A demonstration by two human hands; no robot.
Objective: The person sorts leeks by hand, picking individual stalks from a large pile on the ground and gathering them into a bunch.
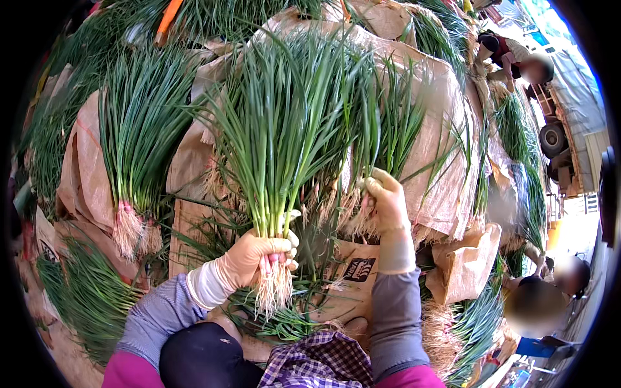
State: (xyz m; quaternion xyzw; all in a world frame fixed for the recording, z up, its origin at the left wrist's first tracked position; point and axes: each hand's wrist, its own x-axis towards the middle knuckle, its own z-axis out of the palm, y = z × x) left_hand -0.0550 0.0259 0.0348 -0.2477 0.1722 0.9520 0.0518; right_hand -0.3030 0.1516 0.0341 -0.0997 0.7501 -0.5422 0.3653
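My left hand [264, 250], in a pale glove, is closed around a bunch of green garlic [274, 145] just above the roots. The bunch stands upright, long flat leaves fanning upward, pinkish stem bases and pale stringy roots [271, 288] hanging below my fist. To its right, my right hand [388, 196], also gloved, pinches a single stalk [372, 140] near its base. That stalk's roots mingle in view with those of other loose plants [332, 194] behind, lying on a woven sack. My right fingertips are partly hidden by leaves and roots.
A separate bunch [145, 140] lies on sacking at left. A printed sack [356, 281] and loose greens [286, 325] lie before my knees. More greens [465, 330] are piled at right. Other people [514, 56] and a truck [553, 138] appear along the right rim.
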